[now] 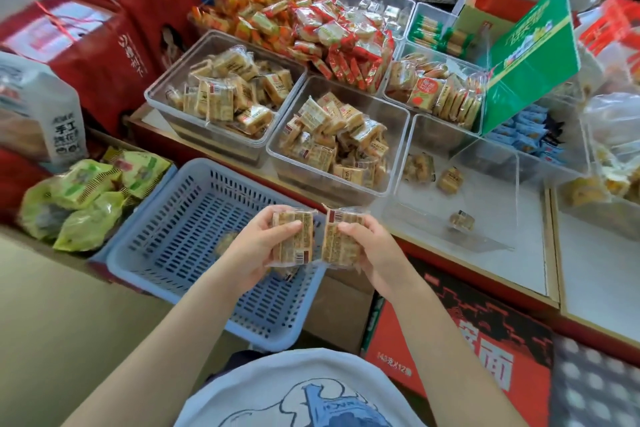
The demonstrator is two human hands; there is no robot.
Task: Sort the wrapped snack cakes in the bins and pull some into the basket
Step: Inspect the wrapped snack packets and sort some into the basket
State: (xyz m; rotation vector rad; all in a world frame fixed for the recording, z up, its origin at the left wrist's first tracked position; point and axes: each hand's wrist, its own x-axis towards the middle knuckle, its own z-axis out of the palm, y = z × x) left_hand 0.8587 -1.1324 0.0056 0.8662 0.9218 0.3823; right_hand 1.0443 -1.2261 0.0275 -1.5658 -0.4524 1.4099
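Note:
My left hand (254, 248) grips one wrapped snack cake (301, 236) and my right hand (372, 250) grips another wrapped snack cake (341, 239). I hold both side by side above the right edge of the blue plastic basket (166, 236). A blurred cake lies in the basket just behind my left hand. Two clear bins, one at the left (162, 87) and one in the middle (391, 149), hold piles of similar brown cakes. A third clear bin (485, 225) to the right holds only three cakes.
Green snack bags (86, 198) lie left of the basket. Red gift boxes (86, 55) stand at the back left. Orange and red packets (311, 24) are heaped behind the bins. A green box (530, 55) leans at the right. A red carton (450, 350) sits below the counter.

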